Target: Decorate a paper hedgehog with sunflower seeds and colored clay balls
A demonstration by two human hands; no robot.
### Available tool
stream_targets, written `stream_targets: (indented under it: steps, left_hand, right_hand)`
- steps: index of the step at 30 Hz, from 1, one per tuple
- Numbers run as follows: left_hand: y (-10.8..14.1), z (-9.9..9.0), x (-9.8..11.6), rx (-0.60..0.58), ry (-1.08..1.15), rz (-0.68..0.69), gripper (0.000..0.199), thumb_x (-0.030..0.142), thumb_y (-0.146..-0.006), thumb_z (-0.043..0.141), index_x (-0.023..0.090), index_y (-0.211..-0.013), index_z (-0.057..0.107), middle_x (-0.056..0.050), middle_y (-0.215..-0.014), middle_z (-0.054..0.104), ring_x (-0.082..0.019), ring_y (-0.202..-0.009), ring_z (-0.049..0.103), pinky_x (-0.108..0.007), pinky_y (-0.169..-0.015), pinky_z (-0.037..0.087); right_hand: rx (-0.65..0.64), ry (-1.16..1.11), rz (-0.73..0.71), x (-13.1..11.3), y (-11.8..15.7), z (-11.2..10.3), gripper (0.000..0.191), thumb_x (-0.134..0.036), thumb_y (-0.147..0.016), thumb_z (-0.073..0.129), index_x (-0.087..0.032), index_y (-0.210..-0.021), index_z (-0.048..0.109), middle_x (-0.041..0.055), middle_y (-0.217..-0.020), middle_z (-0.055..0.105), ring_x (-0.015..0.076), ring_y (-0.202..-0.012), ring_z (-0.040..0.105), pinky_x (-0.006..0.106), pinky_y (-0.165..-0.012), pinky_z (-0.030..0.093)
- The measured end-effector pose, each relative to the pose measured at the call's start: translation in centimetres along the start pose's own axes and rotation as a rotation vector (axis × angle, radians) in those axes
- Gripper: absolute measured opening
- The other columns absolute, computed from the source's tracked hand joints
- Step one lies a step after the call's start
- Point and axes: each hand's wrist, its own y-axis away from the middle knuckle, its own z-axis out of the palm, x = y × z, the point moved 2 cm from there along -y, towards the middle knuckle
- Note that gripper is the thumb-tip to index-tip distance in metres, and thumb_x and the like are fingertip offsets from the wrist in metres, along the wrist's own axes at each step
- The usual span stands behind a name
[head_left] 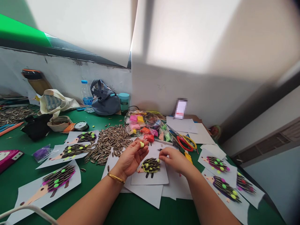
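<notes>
My left hand [132, 157] is closed in a pinch on a lump of pale yellow modelling clay [142, 144], held above the paper. At the tips of my right hand's [173, 160] pinched fingers is a small yellow clay ball [158, 160]. Beneath both hands lies a white sheet [138, 180] with a hedgehog picture [151, 166] on it. Its body is yellow clay covered with dark sunflower seeds and a few yellow-green dots, and it has two dark legs. More white sheets [152, 195] lie under that one.
A heap of sunflower seeds [110, 140] and a bag of coloured clay packets [140, 122] lie behind my hands. Scissors [185, 143] are to the right. Other hedgehog pictures lie left [58, 181] and right [225, 187]. A phone [180, 108] stands by the wall, and a cup [124, 103] near a bag [105, 101].
</notes>
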Motion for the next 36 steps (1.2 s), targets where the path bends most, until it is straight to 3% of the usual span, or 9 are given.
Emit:
stream_targets:
  steps: [3,5,9,13,16,20,23,31,36]
  left_hand:
    - [0.2,0.1,-0.2,-0.007,-0.026,0.006,0.012,0.015,-0.087,0.065,0.017,-0.099,0.064,-0.004,-0.091,0.07,-0.011,-0.076,0.068,-0.026,-0.077,0.058]
    - [0.3,0.2,-0.6,-0.02,-0.076,-0.009,0.018,0.015,-0.084,0.068,0.017,-0.102,0.064,-0.002,-0.082,0.068,-0.01,-0.072,0.066,-0.023,-0.074,0.057]
    - [0.8,0.7,-1.7,-0.079,-0.23,-0.043,0.031,0.017,-0.077,0.076,0.018,-0.105,0.063,-0.003,-0.089,0.067,-0.011,-0.075,0.066,-0.023,-0.074,0.055]
    - [1.3,1.2,-2.1,-0.143,-0.27,-0.025,0.028,0.021,-0.073,0.08,0.018,-0.095,0.062,-0.002,-0.094,0.065,-0.01,-0.079,0.066,-0.023,-0.077,0.053]
    - [1.4,1.2,-1.9,-0.143,-0.331,-0.034,0.029,0.03,-0.075,0.078,0.019,-0.098,0.062,-0.002,-0.093,0.064,-0.011,-0.078,0.064,-0.023,-0.073,0.05]
    - [1.4,1.2,-1.9,-0.134,-0.596,-0.091,0.035,0.047,-0.076,0.074,0.015,-0.084,0.064,0.001,-0.068,0.058,-0.007,-0.055,0.049,-0.019,-0.051,0.033]
    - [1.4,1.4,-1.9,-0.175,-0.677,-0.047,0.041,0.053,-0.074,0.073,0.014,-0.068,0.059,0.003,-0.058,0.05,-0.007,-0.051,0.04,-0.02,-0.048,0.026]
    - [1.4,0.6,-1.6,-0.124,-0.662,-0.061,0.031,0.046,-0.075,0.072,0.017,-0.079,0.061,0.004,-0.063,0.049,-0.008,-0.054,0.041,-0.018,-0.044,0.024]
    - [1.3,0.5,-1.4,-0.153,-0.645,-0.012,0.031,0.044,-0.075,0.074,0.017,-0.086,0.064,0.002,-0.063,0.053,-0.01,-0.055,0.046,-0.016,-0.041,0.023]
  right_hand:
    - [0.092,-0.095,-0.045,-0.3,0.3,-0.5,0.027,-0.039,-0.093,0.05,-0.024,-0.094,0.072,0.0055,-0.103,0.069,0.0218,-0.096,0.061,0.033,-0.081,0.046]
    - [0.197,-0.192,-0.081,-0.7,0.6,-0.4,0.026,-0.041,-0.09,0.056,-0.024,-0.105,0.07,0.0063,-0.107,0.068,0.0223,-0.099,0.061,0.035,-0.085,0.047]
    - [0.335,-0.299,-0.267,-2.3,0.9,0.8,0.044,-0.034,-0.083,0.069,-0.027,-0.125,0.061,0.0059,-0.109,0.067,0.0214,-0.099,0.061,0.037,-0.089,0.048]
    - [0.444,-0.198,-0.402,-3.2,1.1,1.6,0.02,-0.027,-0.088,0.064,-0.027,-0.106,0.072,0.0058,-0.097,0.068,0.0211,-0.092,0.061,0.036,-0.083,0.048]
    - [0.511,-0.125,-0.441,-3.2,1.3,1.6,0.017,-0.028,-0.089,0.063,-0.026,-0.102,0.074,0.0056,-0.091,0.068,0.0207,-0.087,0.06,0.035,-0.079,0.046]
    - [0.508,-0.017,-0.472,-3.5,1.5,1.6,0.015,-0.028,-0.09,0.061,-0.026,-0.097,0.074,0.0053,-0.086,0.067,0.021,-0.084,0.059,0.036,-0.077,0.043]
    - [0.473,-0.058,-0.443,-3.6,1.4,1.6,0.013,-0.029,-0.089,0.062,-0.025,-0.094,0.074,0.0053,-0.086,0.067,0.0209,-0.085,0.059,0.036,-0.078,0.043]
    - [0.381,-0.385,-0.349,-3.6,1.3,1.2,0.009,-0.028,-0.088,0.063,-0.023,-0.089,0.07,0.0027,-0.085,0.069,0.0183,-0.082,0.061,0.031,-0.077,0.047]
    - [0.372,-0.392,-0.344,-3.8,1.3,1.3,0.008,-0.028,-0.087,0.065,-0.024,-0.091,0.07,0.0031,-0.089,0.069,0.0188,-0.087,0.062,0.032,-0.079,0.049]
